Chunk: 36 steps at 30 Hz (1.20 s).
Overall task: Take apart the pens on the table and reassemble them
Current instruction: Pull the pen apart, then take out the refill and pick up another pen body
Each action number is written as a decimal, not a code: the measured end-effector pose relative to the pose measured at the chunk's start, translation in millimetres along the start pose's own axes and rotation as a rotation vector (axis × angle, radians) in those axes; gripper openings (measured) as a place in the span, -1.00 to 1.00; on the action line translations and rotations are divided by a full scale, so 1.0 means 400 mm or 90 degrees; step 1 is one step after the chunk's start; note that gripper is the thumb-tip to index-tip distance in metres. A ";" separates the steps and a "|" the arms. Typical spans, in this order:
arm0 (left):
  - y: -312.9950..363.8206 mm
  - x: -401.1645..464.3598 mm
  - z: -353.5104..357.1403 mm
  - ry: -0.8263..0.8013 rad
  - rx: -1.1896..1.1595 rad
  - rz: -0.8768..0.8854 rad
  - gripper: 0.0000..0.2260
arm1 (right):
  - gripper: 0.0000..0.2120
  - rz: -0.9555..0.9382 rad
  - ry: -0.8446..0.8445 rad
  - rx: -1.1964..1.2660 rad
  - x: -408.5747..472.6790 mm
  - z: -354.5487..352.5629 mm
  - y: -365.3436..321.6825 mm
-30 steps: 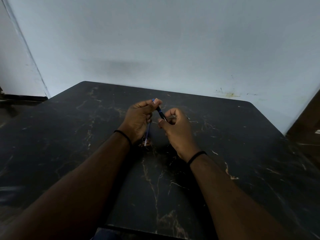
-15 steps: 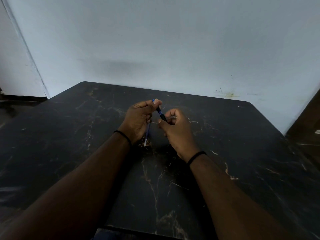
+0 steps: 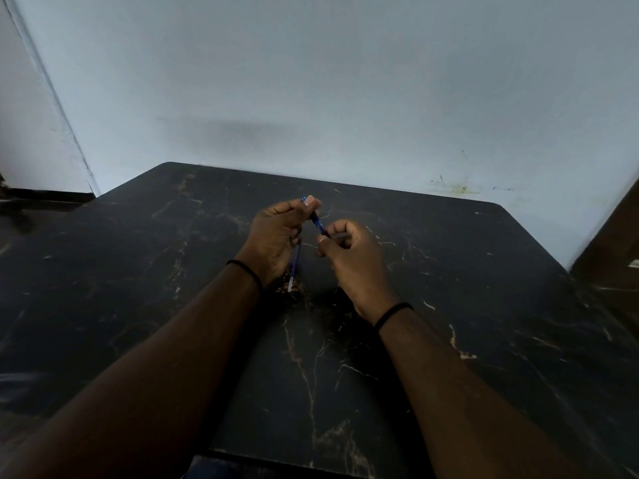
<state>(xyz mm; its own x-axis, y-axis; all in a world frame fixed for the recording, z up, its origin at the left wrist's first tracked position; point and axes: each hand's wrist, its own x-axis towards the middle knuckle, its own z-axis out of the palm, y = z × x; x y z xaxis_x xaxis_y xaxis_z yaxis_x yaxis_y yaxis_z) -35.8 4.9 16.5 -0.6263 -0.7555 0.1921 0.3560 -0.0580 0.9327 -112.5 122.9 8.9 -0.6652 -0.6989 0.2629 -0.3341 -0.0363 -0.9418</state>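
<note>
Overhead, dim light falls on a black marbled table [image 3: 449, 305] against a pale wall [image 3: 311, 81].

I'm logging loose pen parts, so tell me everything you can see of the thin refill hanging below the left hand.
The refill is a thin, straight tube, apparently translucent plastic, bluish along its length and pale at its lower end. It hangs nearly upright, its top hidden in the left hand, its lower end near the dark marble table; whether they touch is unclear.
</note>
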 end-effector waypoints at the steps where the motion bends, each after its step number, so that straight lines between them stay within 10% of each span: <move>1: -0.001 0.001 0.000 0.001 -0.002 0.001 -0.86 | -0.92 0.004 0.004 -0.003 0.001 0.001 0.002; 14: 0.001 0.001 -0.003 0.023 -0.011 0.003 -0.88 | -0.88 -0.046 0.031 -0.081 0.006 0.001 0.017; 24: 0.015 0.021 -0.026 0.226 -0.034 0.055 -0.88 | -0.86 -0.139 0.087 -0.278 0.011 -0.041 0.016; 36: -0.040 -0.014 0.041 0.049 0.672 0.128 -0.79 | -0.90 -0.092 0.306 -0.075 0.024 -0.062 0.010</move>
<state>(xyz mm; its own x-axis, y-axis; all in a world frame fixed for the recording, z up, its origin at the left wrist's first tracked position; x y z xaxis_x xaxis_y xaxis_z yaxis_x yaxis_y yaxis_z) -49.3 20.8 5.7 -0.5642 -0.7299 0.3859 -0.3543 0.6363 0.6853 -136.5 133.8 12.9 -0.8294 -0.2842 0.4810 -0.4994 -0.0086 -0.8663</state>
